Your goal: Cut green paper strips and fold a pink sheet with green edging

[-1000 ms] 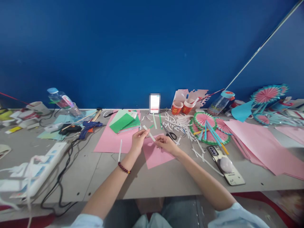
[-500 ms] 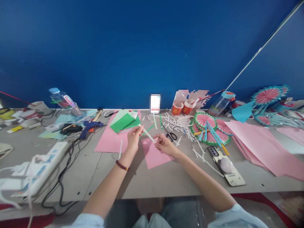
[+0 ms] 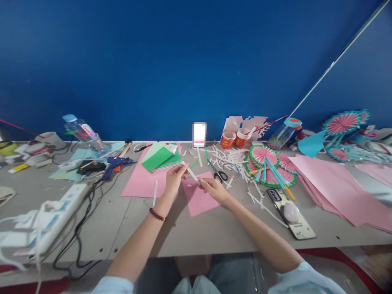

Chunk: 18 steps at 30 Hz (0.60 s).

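A narrow white strip (image 3: 192, 174), which looks like paper or tape, is stretched slantwise between my two hands. My left hand (image 3: 175, 177) pinches its upper end, and my right hand (image 3: 214, 190) pinches the lower end. Beneath the strip lies a square pink sheet (image 3: 198, 201) on the table, partly covered by my right hand. Green sheets (image 3: 158, 158) rest on a larger pink sheet (image 3: 134, 183) just beyond my left hand. Black-handled scissors (image 3: 220, 176) lie past my right hand, next to a heap of white paper strips (image 3: 234, 161).
Paper fans (image 3: 266, 161) and a phone (image 3: 290, 214) lie to the right, with stacked pink paper (image 3: 333, 183) farther out. Two red paper cups (image 3: 228, 139) stand near the blue wall. On the left are a blue glue gun (image 3: 114, 164), a power strip (image 3: 58, 216) and black cables (image 3: 81, 228).
My left hand has shifted slightly to the right, nearer my right hand, and the span of white strip between them looks shorter. The view has moved a little.
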Available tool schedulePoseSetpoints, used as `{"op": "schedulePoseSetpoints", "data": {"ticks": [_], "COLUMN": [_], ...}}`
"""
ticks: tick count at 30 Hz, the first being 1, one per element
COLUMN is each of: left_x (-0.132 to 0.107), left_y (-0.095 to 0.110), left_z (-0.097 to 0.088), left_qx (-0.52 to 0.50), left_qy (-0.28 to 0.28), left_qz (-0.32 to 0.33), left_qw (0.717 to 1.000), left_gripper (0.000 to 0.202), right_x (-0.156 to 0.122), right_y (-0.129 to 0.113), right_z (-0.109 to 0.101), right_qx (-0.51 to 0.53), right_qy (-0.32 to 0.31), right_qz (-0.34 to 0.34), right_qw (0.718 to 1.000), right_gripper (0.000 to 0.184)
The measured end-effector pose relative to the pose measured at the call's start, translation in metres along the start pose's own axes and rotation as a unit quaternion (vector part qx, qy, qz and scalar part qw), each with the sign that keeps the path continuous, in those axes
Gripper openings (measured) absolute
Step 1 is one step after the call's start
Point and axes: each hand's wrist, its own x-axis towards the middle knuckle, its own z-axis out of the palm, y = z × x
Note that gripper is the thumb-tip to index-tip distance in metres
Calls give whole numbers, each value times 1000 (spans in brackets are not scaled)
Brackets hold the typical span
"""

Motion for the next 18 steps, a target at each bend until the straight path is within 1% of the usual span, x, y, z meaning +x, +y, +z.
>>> {"op": "schedulePoseSetpoints", "data": {"ticks": [1, 3, 6, 8, 11, 14, 18], "left_x": [-3, -10, -19, -22, -25, -25, -25], "left_y": [1, 1, -1, -2, -2, 3, 9], "left_z": [2, 6, 11, 13, 13, 12, 11], "left_qx": [10, 24, 48, 59, 60, 58, 72], "left_qy": [-17, -49, -103, -121, -121, -119, -117], "left_qz": [-9, -22, -16, -4, 5, 16, 38], "left_qw": [1000, 998, 993, 991, 991, 991, 990], "left_gripper": [30, 29, 28, 28, 28, 26, 25], "right_x": [0, 0, 0, 0, 0, 0, 0], "right_y": [-2, -4, -5, -6, -7, -7, -7], "right_z": [-1, -2, -4, -4, -5, -7, -11], "right_qx": [-23, -38, -24, -21, -10, -7, -30], "right_qy": [13, 38, 66, 76, 82, 86, 94], "right_qz": [-19, -46, -40, -28, -40, -71, -118], "right_qw": [999, 997, 997, 996, 996, 994, 988], "right_gripper": [41, 34, 26, 22, 17, 16, 14]}}
